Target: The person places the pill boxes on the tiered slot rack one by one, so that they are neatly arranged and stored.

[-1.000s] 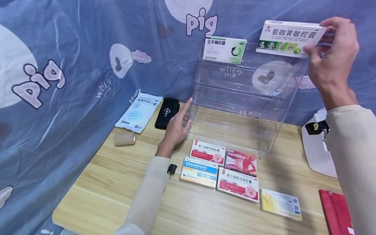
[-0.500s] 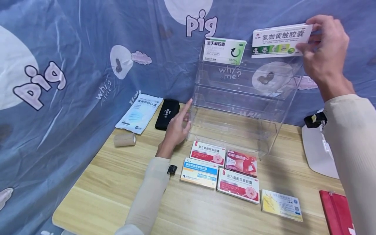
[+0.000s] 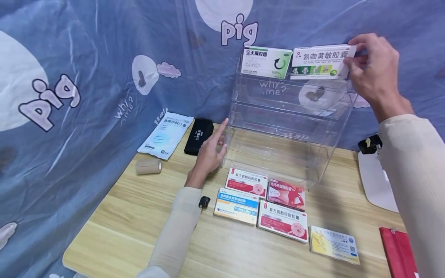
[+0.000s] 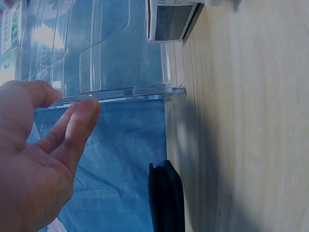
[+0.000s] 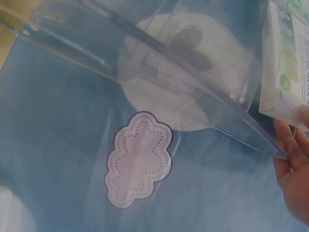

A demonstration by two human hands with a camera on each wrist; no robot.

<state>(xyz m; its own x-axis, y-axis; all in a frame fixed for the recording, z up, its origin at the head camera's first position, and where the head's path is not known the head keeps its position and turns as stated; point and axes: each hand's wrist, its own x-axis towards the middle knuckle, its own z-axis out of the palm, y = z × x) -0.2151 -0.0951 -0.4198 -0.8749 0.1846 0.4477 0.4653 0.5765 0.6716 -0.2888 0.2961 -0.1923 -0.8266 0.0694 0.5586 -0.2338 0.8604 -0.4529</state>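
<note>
My right hand (image 3: 377, 73) pinches the right end of a white and green medicine box (image 3: 318, 61), thumb on its front. This box stands in the top tier of a clear plastic display rack (image 3: 271, 116), beside another green and white medicine box (image 3: 265, 63). In the right wrist view the box (image 5: 285, 72) leans at the rack's edge, and part of the hand (image 5: 294, 174) lies behind the clear panel. My left hand (image 3: 209, 152) holds the rack's left side low down; in the left wrist view its thumb and fingers (image 4: 82, 121) pinch the panel's edge.
In front of the rack lie two red and white boxes (image 3: 247, 181), a red box (image 3: 286, 195), a blue and orange box (image 3: 236, 206) and a yellow and white box (image 3: 333, 245). A mask packet (image 3: 165, 135), black case (image 3: 199, 137), tan roll (image 3: 148, 166) and red pouch (image 3: 398, 251) lie around.
My right hand has moved left and down with the white and green box, bringing it level into the top tier beside the other box. The left hand has stayed on the rack's side.
</note>
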